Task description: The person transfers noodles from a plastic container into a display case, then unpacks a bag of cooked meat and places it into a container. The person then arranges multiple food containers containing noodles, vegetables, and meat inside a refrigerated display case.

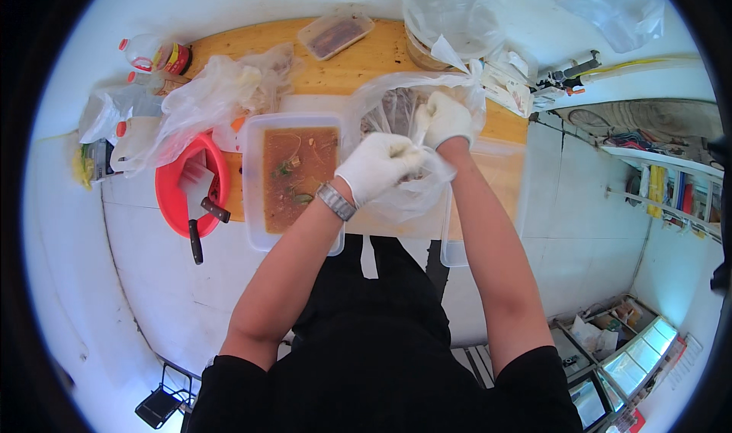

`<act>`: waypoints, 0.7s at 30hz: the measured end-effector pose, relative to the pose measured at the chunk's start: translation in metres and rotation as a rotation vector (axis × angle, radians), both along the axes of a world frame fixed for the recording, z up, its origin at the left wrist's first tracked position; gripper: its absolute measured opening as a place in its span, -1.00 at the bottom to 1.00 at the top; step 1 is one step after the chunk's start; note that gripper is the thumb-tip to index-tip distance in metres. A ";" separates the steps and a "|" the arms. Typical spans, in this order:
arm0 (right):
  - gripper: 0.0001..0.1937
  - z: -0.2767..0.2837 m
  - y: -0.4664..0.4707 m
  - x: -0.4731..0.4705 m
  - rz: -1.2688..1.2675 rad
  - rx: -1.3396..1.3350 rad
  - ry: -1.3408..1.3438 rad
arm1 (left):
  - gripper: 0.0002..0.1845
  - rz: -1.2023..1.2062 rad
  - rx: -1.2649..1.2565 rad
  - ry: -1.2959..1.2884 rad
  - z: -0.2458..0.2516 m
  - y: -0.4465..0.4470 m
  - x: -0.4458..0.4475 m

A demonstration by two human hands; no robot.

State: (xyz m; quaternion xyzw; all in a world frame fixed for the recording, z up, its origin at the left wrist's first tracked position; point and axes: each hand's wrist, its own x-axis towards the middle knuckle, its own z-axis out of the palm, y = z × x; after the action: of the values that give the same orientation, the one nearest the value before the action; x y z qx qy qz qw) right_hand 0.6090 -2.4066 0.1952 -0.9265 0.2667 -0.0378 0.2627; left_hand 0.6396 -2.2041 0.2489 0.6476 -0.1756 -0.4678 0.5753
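My left hand [380,167], in a white glove, pinches the near side of a clear plastic bag [412,198]. Also gloved, my right hand [446,121] grips gathered plastic of the same bag, just beyond and to the right of the left. Dark brown contents [389,112] show through the bag's film; what they are I cannot tell. A knot of plastic stands up at its far right corner. Left of the bag sits a translucent plastic tub [251,187] of brown broth [300,175] with green leaves and bits floating in it.
A red plastic basin [166,198] with two black-handled cleavers overhangs the table's left edge. Crumpled bags [229,89] and bottles [137,55] stand behind it. At the back are a lidded-looking container [336,35] and a bag-lined bucket [426,55]. A clear tub [497,164] lies right.
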 end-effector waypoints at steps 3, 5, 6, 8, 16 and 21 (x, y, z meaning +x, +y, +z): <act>-0.77 -0.024 -0.021 0.008 0.029 0.008 0.078 | -0.67 -0.064 0.118 -0.193 0.013 0.008 -0.008; -0.79 -0.019 -0.039 0.016 0.037 0.006 0.293 | -0.63 -0.027 0.223 -0.272 0.025 0.025 -0.012; -0.78 -0.016 -0.049 0.021 0.039 0.005 0.395 | -0.63 0.085 0.155 -0.333 0.025 0.036 -0.020; -0.75 -0.077 -0.094 0.000 0.060 -0.088 0.216 | -0.60 0.162 0.161 -0.307 0.030 0.044 -0.026; -0.68 0.047 -0.022 -0.015 0.093 0.279 0.178 | -0.55 0.579 0.218 -0.092 0.028 0.040 -0.026; -0.75 0.037 0.006 -0.039 0.028 0.642 -0.046 | -0.80 0.573 0.144 -0.184 -0.002 0.020 -0.021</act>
State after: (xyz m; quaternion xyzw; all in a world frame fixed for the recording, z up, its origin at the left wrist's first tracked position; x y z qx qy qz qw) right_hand 0.5696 -2.4004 0.2324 -0.7986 0.2464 0.0308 0.5483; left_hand 0.6188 -2.1843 0.2474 0.7495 -0.0036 -0.2371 0.6181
